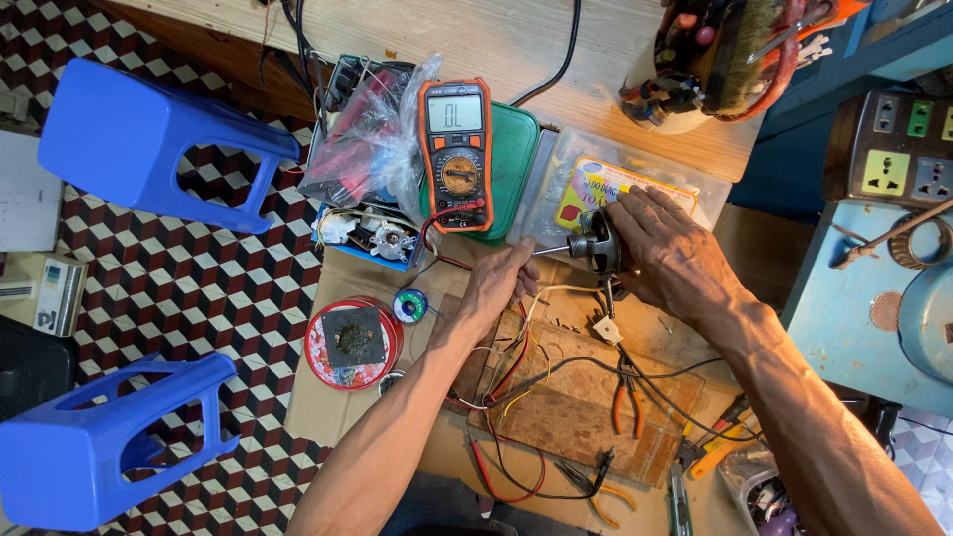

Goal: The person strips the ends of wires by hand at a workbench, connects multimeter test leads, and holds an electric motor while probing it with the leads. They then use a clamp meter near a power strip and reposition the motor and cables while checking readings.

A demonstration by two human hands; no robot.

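- While both hands grip it, a small dark electric motor (599, 243) sits at centre frame, just above a wooden board (586, 397); its metal shaft (552, 250) points toward the left of the picture.
- Left hand (499, 283): closed, fingertips pinching the shaft end.
- Right hand (670, 248): clasped over the motor body from the right side.
- Orange digital multimeter (457, 154): upper centre, lying on a green case (516, 164), display lit; its red lead trails down toward the left hand.
- Loose wires (516, 372) in red, yellow, black and white spread over the board; whether any are joined to the meter cannot be told.
- Orange-handled pliers (625, 402): lower centre, lying unused on the board.
- Solder spool (410, 305) and round red tin (352, 342): left of centre, untouched.
- Two blue stools (149, 149): far left, on the chequered floor.
- Judged stage: motor out and in hand, meter on, wiring loose; checking seems under way, reassembly not begun.
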